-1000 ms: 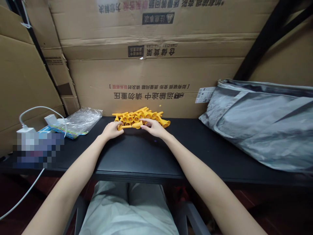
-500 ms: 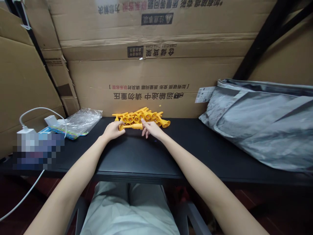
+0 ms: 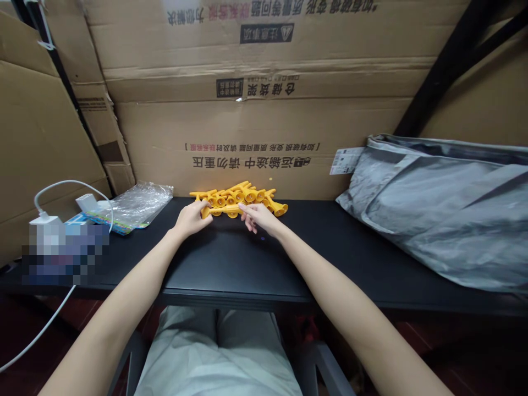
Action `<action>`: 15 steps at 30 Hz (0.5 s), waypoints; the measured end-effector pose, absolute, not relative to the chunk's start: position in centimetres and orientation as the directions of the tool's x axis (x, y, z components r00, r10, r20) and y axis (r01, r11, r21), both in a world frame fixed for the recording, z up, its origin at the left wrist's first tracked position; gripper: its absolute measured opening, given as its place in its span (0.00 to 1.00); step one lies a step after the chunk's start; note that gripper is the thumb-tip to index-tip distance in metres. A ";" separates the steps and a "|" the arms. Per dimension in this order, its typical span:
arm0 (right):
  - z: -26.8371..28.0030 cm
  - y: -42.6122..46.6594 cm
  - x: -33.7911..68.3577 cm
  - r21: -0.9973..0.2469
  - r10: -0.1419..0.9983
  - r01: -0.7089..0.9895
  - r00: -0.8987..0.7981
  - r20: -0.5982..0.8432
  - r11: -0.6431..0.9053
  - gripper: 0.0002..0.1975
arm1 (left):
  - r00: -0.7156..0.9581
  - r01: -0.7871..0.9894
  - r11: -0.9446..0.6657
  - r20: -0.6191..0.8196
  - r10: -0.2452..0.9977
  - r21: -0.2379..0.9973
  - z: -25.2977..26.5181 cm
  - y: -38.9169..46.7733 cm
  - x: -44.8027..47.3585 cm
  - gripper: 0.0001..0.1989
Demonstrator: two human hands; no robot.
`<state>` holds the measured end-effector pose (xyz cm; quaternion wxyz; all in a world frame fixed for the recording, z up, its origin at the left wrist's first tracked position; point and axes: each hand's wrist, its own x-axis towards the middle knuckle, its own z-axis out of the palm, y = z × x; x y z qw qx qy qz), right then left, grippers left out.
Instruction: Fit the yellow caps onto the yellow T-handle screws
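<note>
My left hand (image 3: 191,219) is closed on the flared end of a yellow plastic toy horn (image 3: 225,210), near the back of the black table. Thumb and forefinger of my right hand (image 3: 262,218) pinch its other end, while the remaining fingers curl loosely below. The horn lies level, side to side, between both hands. Just behind it rests a pile of several similar yellow horns (image 3: 249,194), flared mouths mostly facing me. My hands and the held horn partly cover the front of this pile.
Cardboard (image 3: 256,124) stands behind the black table (image 3: 231,264). At left are a clear plastic bag (image 3: 142,201), a white charger with a cable (image 3: 44,223) and a blurred-out item. A grey fabric bag (image 3: 437,214) fills the right side.
The held horn has turned slightly about its length and risen a little. Both hands keep hold of it in nearly the same place. The pile looks unchanged.
</note>
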<state>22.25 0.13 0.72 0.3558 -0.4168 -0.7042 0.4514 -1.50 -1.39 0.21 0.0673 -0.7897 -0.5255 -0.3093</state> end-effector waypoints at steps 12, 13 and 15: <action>0.1 0.6 22.6 -0.874 0.815 0.186 -0.485 0.317 0.450 0.24 | 0.283 0.859 -0.453 0.515 0.809 0.239 0.1 -1.2 -1.8 0.14; 0.1 0.6 22.5 -0.871 0.819 0.197 -0.481 0.314 0.450 0.23 | 0.287 0.858 -0.456 0.517 0.807 0.237 0.2 -1.2 -1.8 0.14; 0.2 0.4 22.5 -0.867 0.824 0.208 -0.469 0.317 0.452 0.23 | 0.288 0.857 -0.458 0.520 0.805 0.235 0.3 -1.4 -1.8 0.13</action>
